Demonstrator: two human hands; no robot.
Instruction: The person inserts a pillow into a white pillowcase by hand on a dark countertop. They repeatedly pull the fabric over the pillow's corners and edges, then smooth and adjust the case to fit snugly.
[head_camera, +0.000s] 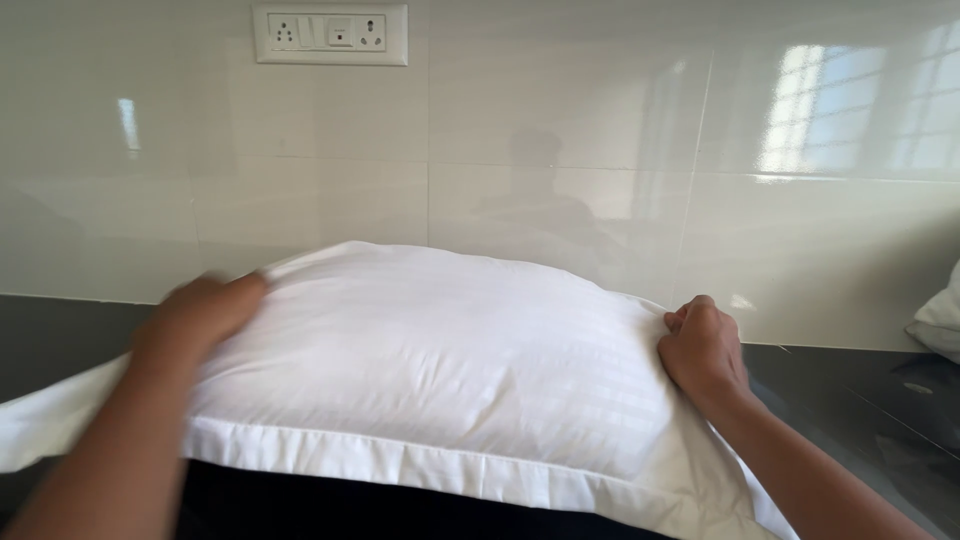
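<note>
White pillow (440, 370) in faintly striped case, plump, lying flat on dark counter (60, 330), its far edge near the tiled wall (560, 120).

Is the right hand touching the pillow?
Touching. The head view shows the right hand closed on the right edge of the white pillow, its fingers bunching the fabric with no gap between.

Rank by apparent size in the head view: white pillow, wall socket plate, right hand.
1. white pillow, by far the largest.
2. wall socket plate and right hand: they look alike in area, and the hand is nearer the camera, so no firm order.
</note>
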